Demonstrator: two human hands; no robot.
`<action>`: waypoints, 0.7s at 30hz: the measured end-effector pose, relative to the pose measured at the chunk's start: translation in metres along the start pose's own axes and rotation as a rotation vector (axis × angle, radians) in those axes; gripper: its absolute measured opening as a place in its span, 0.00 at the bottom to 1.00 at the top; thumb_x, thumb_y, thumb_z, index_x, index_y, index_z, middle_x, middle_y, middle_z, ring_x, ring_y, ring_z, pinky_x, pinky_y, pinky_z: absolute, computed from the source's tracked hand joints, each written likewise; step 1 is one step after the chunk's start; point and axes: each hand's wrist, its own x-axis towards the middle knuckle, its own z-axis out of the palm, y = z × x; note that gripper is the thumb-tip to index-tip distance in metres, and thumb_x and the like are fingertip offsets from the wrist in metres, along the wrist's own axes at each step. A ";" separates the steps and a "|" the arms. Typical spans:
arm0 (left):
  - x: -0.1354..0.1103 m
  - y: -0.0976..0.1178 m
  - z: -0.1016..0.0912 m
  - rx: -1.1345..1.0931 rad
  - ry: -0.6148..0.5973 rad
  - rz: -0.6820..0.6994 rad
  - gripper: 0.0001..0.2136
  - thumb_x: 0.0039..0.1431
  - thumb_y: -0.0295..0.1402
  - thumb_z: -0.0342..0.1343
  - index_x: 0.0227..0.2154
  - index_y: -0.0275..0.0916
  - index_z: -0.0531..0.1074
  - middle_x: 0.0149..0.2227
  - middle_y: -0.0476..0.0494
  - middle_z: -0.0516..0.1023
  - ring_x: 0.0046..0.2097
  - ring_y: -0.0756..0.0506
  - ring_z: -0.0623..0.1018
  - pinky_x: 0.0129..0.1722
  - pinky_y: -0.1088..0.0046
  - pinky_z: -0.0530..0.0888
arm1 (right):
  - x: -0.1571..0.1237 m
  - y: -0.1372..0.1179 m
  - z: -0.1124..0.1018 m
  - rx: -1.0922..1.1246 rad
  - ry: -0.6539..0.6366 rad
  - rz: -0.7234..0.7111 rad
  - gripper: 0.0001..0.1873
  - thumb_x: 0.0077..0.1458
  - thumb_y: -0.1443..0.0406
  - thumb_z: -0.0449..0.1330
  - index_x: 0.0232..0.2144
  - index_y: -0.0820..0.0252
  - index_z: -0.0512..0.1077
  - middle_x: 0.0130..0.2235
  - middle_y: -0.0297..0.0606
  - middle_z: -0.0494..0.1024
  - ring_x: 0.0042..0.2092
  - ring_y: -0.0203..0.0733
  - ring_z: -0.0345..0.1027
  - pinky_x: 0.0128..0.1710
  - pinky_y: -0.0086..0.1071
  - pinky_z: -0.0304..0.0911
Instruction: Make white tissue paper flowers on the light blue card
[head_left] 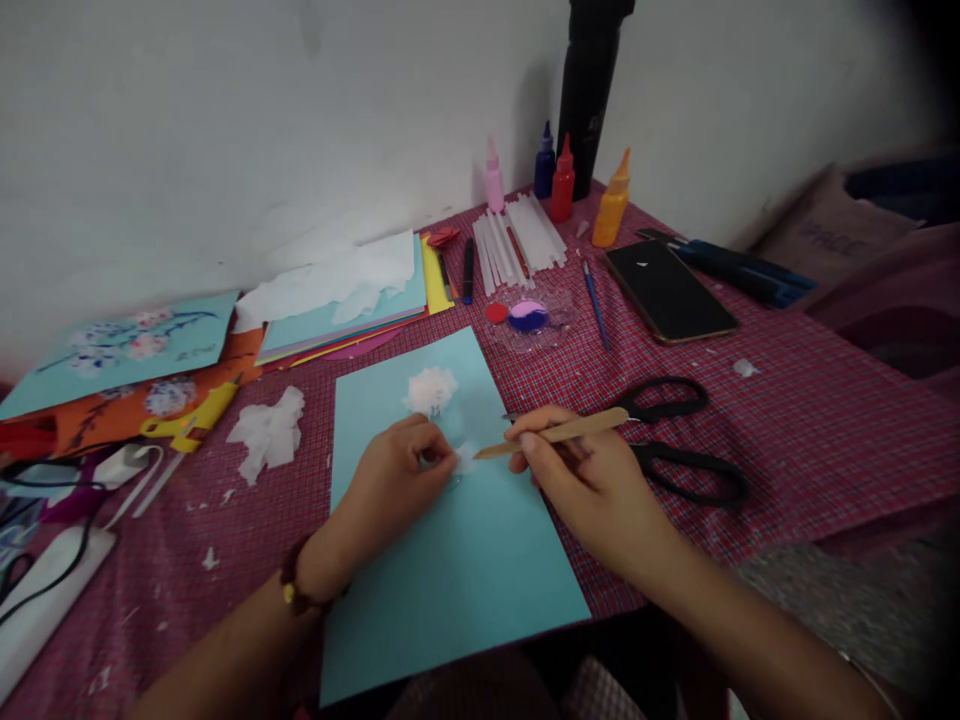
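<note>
The right hand [592, 470] is closed round one flat wooden stick [577, 428], held pen-fashion between thumb and fingers, probably so its narrow end can be steered finely. That end points leftward over the blue sheet [450, 590], right beside one small white scrap [466, 458]. The left hand [397, 460] bends over the sheet, thumb and forefinger pinched together on the scrap's near edge; the hold seems meant to keep so light a piece under control. The scrap is over the sheet's middle, though blur hides whether it touches the surface.

On the sheet's far part sits one white ruffled cluster [431, 388]. Just off the sheet's right edge lies one pair of scissors [646, 456], black handles outward, partly behind the right hand, perhaps set there for easy reach. Left of the sheet is one loose heap of white paper [270, 435], pieces overlapping too much to count, and farther left one yellow glue gun [199, 415].

Beyond the sheet's far right corner is one clear palette [559, 310] with paint on it. Farther beyond the sheet stand four paint bottles: pink [494, 180], dark blue [544, 165], red [562, 190] and orange [611, 210], seemingly kept out of the working space. One phone [671, 290] lies to the sheet's far right.
</note>
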 end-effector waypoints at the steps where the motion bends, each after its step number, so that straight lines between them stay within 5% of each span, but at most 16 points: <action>1: 0.000 -0.002 0.000 -0.003 0.006 -0.010 0.07 0.53 0.28 0.54 0.21 0.37 0.70 0.25 0.50 0.71 0.28 0.51 0.71 0.28 0.74 0.64 | -0.001 0.001 0.002 0.000 -0.018 -0.003 0.09 0.60 0.67 0.51 0.31 0.57 0.71 0.27 0.31 0.75 0.28 0.35 0.69 0.30 0.31 0.60; 9: -0.001 -0.009 0.001 -0.079 -0.013 0.000 0.07 0.53 0.30 0.55 0.22 0.37 0.70 0.25 0.50 0.71 0.28 0.51 0.70 0.27 0.76 0.64 | 0.003 0.005 0.010 -0.019 -0.092 -0.002 0.11 0.60 0.67 0.51 0.26 0.56 0.70 0.30 0.33 0.77 0.32 0.37 0.70 0.33 0.32 0.61; 15: -0.006 -0.006 -0.025 -0.186 0.072 -0.082 0.11 0.56 0.38 0.54 0.38 0.38 0.72 0.27 0.50 0.74 0.29 0.50 0.72 0.28 0.75 0.68 | 0.004 0.005 0.012 -0.004 -0.102 0.025 0.10 0.59 0.68 0.52 0.28 0.57 0.71 0.30 0.33 0.76 0.31 0.36 0.70 0.32 0.31 0.61; 21: -0.027 -0.045 -0.051 -0.177 0.133 -0.187 0.13 0.55 0.42 0.54 0.37 0.39 0.73 0.33 0.46 0.77 0.33 0.47 0.75 0.32 0.73 0.71 | 0.005 0.014 0.016 0.074 -0.102 0.123 0.09 0.60 0.66 0.51 0.32 0.58 0.71 0.28 0.34 0.76 0.27 0.35 0.66 0.26 0.28 0.60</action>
